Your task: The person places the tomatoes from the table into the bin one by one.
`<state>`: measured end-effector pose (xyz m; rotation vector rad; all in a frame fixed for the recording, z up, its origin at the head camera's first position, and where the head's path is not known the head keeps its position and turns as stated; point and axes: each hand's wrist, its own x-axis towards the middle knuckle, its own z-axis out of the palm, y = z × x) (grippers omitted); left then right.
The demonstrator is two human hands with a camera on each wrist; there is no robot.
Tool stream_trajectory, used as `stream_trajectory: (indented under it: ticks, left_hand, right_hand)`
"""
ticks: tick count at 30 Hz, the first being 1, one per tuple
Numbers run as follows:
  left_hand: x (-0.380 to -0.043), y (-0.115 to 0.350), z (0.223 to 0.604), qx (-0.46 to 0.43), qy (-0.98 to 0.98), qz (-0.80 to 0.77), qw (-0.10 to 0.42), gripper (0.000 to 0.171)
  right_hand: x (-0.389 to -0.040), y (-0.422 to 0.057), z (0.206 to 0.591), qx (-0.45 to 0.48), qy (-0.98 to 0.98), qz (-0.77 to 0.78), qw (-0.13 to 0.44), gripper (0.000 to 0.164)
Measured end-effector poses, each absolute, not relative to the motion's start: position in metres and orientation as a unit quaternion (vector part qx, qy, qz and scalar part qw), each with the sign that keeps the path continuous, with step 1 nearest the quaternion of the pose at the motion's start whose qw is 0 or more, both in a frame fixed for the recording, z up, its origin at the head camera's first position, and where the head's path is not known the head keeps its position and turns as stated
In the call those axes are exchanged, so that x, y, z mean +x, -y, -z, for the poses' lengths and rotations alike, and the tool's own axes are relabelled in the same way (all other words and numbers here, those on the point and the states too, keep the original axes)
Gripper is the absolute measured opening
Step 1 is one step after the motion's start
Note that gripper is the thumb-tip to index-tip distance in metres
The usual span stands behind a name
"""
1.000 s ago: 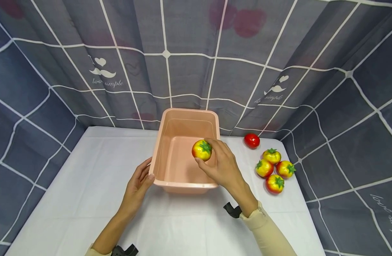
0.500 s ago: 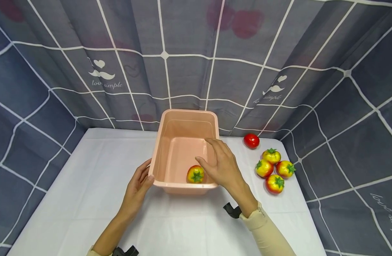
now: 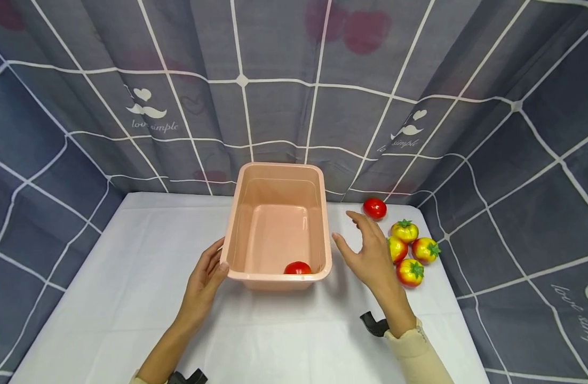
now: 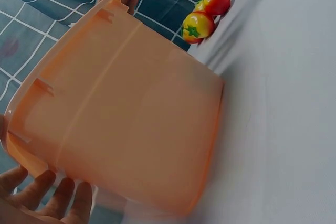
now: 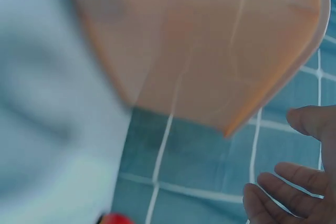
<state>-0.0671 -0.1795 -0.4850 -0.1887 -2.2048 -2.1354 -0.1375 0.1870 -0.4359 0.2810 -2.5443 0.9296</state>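
A pink plastic basin (image 3: 276, 277) stands on the white table. At its front left corner my left hand (image 3: 205, 282) grips the rim, thumb on top and fingers against the outer side. One red tomato (image 3: 298, 268) lies inside near the front wall, partly hidden by the rim. My right hand (image 3: 371, 256) hovers just right of the basin with thumb and fingers spread apart, holding nothing. Beyond its fingertips sits a red tomato (image 3: 374, 208). Several yellow-red tomatoes with green leaves (image 3: 410, 272) cluster to its right, one partly covered by the hand.
Grey checked curtains (image 3: 275, 106) hang behind and on both sides of the white-covered table (image 3: 145, 256). The basin's back rim is close to the rear curtain. The tomatoes lie near the table's right edge.
My right hand has let go of a yellow-red tomato, which dropped into the basin and rolled red side up. That hand has moved right, out over the table. The left hand keeps its grip.
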Motion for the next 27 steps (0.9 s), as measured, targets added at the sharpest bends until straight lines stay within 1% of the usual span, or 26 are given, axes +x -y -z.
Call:
stream_trajectory:
  ticks: [7, 13, 15, 17, 20, 23, 25, 27]
  left_hand:
    - [-0.068, 0.179, 0.486, -0.056, 0.72, 0.691, 0.032, 0.058]
    - [-0.068, 0.178, 0.486, -0.053, 0.719, 0.692, 0.036, 0.057]
    - [-0.067, 0.179, 0.486, -0.052, 0.72, 0.691, 0.036, 0.057]
    - [-0.067, 0.179, 0.485, -0.051, 0.72, 0.691, 0.037, 0.057]
    - [-0.066, 0.179, 0.486, -0.05, 0.722, 0.689, 0.039, 0.058]
    - [-0.066, 0.179, 0.486, -0.053, 0.724, 0.687, 0.04, 0.058]
    - [-0.067, 0.179, 0.487, -0.057, 0.724, 0.686, 0.04, 0.058]
    - [-0.067, 0.179, 0.488, -0.059, 0.722, 0.688, 0.04, 0.058]
  right_hand:
    - [-0.127, -0.228, 0.455, 0.04, 0.919, -0.326, 0.218, 0.061]
    - [-0.115, -0.257, 0.475, -0.034, 0.926, -0.329, 0.18, 0.06]
    - [-0.112, -0.264, 0.482, -0.05, 0.928, -0.326, 0.176, 0.06]
    - [-0.108, -0.273, 0.49, -0.057, 0.929, -0.317, 0.182, 0.061]
    - [-0.101, -0.286, 0.501, -0.053, 0.928, -0.302, 0.212, 0.061]
    - [-0.092, -0.299, 0.508, -0.058, 0.926, -0.294, 0.23, 0.063]
    - [-0.086, -0.306, 0.512, -0.075, 0.928, -0.288, 0.223, 0.066]
    - [-0.08, -0.312, 0.514, -0.097, 0.932, -0.282, 0.204, 0.069]
